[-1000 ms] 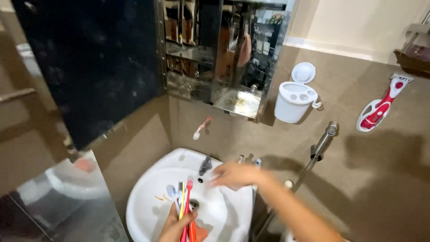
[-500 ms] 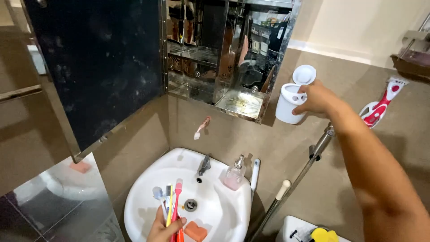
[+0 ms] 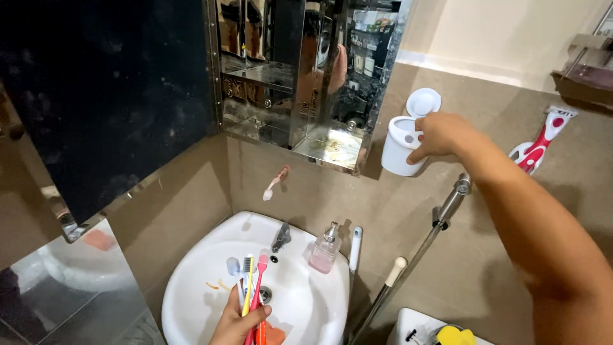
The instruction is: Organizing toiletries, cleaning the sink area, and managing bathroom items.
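A brown-tiled bathroom wall carries an open mirrored cabinet above a white basin with a tap and a pink soap dispenser at its back edge. The left hand is closed around a bunch of toothbrushes, bristles up over the basin, apparently so they stay together and clear of the bowl. The right hand reaches up to the white wall-mounted holder (its round lid flipped open), fingers curled around the cup's rim and side, gripping it
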